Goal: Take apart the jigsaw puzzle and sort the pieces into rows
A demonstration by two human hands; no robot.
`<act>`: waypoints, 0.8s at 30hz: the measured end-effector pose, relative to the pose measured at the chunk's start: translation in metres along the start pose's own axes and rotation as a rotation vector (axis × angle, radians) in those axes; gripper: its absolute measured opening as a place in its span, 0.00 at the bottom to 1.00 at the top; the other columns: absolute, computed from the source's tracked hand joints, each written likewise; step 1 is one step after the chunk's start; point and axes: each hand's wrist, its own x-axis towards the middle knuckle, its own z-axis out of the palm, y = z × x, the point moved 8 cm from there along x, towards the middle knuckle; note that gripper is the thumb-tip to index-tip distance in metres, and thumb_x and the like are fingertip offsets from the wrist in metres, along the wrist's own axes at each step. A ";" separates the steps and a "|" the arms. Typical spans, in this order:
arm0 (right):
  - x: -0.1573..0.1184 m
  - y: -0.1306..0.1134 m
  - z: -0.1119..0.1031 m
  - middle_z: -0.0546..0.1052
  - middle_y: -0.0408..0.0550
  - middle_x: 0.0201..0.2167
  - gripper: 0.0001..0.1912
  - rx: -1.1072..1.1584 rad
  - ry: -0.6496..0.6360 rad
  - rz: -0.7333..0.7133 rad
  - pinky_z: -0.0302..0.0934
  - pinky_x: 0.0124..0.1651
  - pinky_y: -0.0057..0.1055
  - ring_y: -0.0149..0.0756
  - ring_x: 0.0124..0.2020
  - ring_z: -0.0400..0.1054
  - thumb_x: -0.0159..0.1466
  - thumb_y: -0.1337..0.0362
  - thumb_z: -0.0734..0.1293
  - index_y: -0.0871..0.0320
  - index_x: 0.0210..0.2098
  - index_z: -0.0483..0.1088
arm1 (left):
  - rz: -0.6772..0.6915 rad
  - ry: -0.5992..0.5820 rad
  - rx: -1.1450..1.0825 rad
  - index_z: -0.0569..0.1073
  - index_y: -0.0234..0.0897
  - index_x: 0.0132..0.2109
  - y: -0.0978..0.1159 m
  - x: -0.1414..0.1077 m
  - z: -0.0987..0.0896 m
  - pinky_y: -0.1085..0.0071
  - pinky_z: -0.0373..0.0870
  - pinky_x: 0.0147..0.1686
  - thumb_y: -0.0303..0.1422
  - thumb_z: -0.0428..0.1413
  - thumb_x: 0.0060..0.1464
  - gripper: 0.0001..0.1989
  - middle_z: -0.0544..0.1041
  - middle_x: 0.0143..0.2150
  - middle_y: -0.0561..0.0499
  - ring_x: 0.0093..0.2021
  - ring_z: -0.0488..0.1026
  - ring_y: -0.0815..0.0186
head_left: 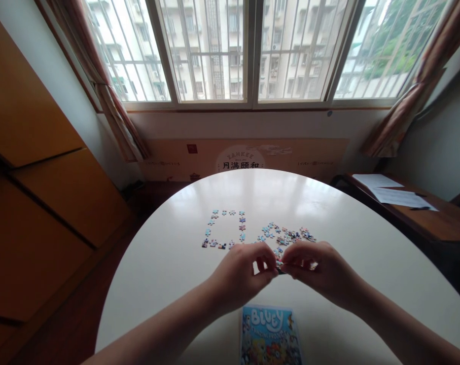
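Over the near middle of the round white table, my left hand point(248, 266) and my right hand point(319, 266) meet with their fingertips pinched close together. Between them is a small, dark, multicoloured jigsaw puzzle piece point(279, 263), mostly covered by the fingers; whether it is one piece or two joined, I cannot tell. Just beyond the hands lies a loose heap of puzzle pieces point(288, 235). To its left, separate pieces are laid out as a rectangular outline, with a blue piece point(211, 222) on its left side. My left hand hides part of the outline's lower right corner.
A blue picture box or book marked "Bluey" point(270, 334) lies on the white table point(157, 284) below my hands. At right, a wooden side table point(448, 220) holds paper sheets point(397, 195) and pens. Beyond stand a printed panel point(169, 157) and barred windows.
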 end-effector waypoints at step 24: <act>-0.003 0.018 -0.045 0.79 0.48 0.28 0.10 -0.097 0.208 0.094 0.71 0.29 0.29 0.36 0.29 0.75 0.64 0.58 0.66 0.57 0.39 0.76 | -0.305 0.232 0.429 0.81 0.41 0.40 -0.089 0.024 -0.083 0.66 0.74 0.38 0.32 0.56 0.54 0.10 0.82 0.33 0.51 0.34 0.78 0.61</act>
